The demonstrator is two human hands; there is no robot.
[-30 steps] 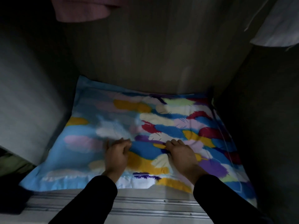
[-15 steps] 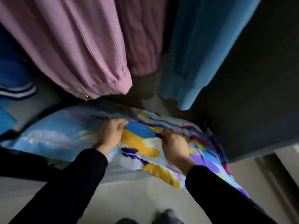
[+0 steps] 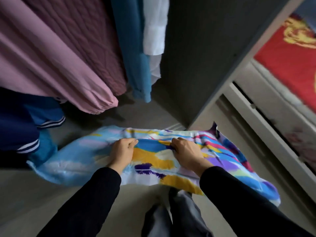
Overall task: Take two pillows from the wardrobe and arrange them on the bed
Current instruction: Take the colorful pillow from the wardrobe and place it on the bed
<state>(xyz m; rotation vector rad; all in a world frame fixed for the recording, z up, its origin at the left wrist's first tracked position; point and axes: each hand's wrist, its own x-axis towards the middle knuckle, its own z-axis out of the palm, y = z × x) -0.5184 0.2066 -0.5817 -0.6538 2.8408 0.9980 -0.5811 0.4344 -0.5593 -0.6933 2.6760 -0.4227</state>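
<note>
A flat pillow [image 3: 75,161] with a blue cover printed in yellow, purple, red and white feather shapes hangs in the air in front of me, out past the wardrobe's edge. My left hand [image 3: 122,151] pinches the cover near its middle. My right hand [image 3: 185,151] grips a fold a little to the right. Both fists are closed on the fabric. The pillow's left end sags toward the wardrobe floor. A second pillow is not in view.
Hanging clothes fill the wardrobe: mauve garments [image 3: 56,53], a teal one [image 3: 131,48], a white one [image 3: 153,26], navy striped sleeves [image 3: 25,124]. The dark wardrobe side panel [image 3: 205,57] stands right. A red patterned cloth [image 3: 290,62] lies far right. My legs [image 3: 179,214] are below.
Both hands have pulled the pillow up and out of the wardrobe bottom toward me. My view has risen and swung right, bringing the hanging clothes and the red cloth into sight.
</note>
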